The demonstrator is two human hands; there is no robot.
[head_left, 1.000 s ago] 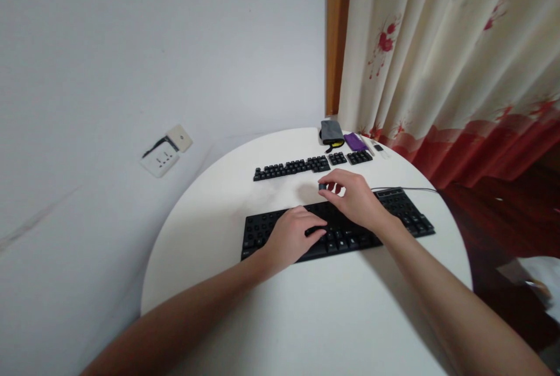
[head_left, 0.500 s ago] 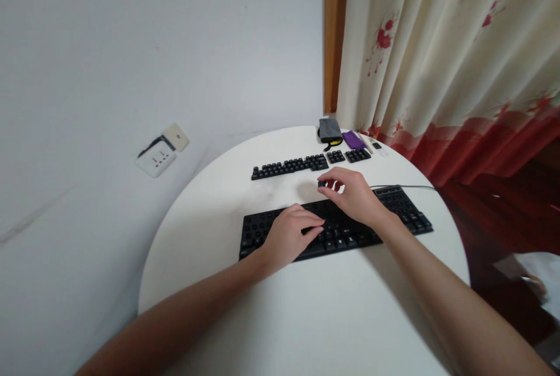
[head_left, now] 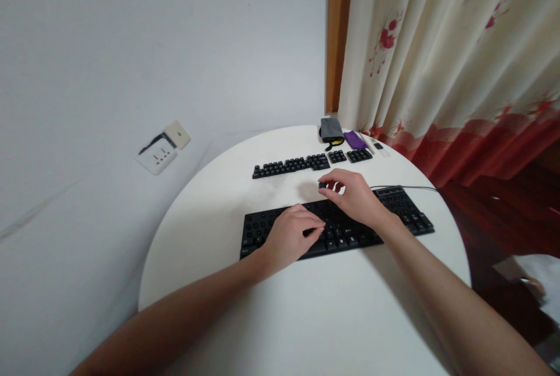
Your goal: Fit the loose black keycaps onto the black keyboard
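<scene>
Round white table point(head_left: 196, 218), near to far. Black keyboard point(head_left: 339, 239) lies across the middle, set back from the near edge. Long axis runs left to right, a bit askew, right end farther from the near edge; typing front faces the near edge, cable point(head_left: 411, 188) runs off toward the right edge. Uncapped key positions show at its left end, caps fitted along part of its near side. Left hand point(head_left: 291, 233) is over the keyboard, left of its middle, thumb and fingertips drawn close together by the keys; can't tell if anything is gripped there. Right hand point(head_left: 354, 195) reaches past the keyboard's far side, grasping 1 small dark keycap point(head_left: 322, 185) in a thumb-and-finger pinch, over the strip of table beyond the keyboard. Keycap too small to tell its facing or long axis. Step in hand, my read: handling keycaps 1 at a time; next move calls for a secure pinch and clearance from the loose keycaps point(head_left: 291, 167). Those sit farther back in 3 groups, 1 long and 2 short, lined up left to right, roughly parallel to the keyboard. By the far edge, right side: grey pouch point(head_left: 331, 130), purple cloth point(head_left: 355, 140) just beside it. Behind: wall point(head_left: 219, 44), floral curtain point(head_left: 437, 73) at right.
</scene>
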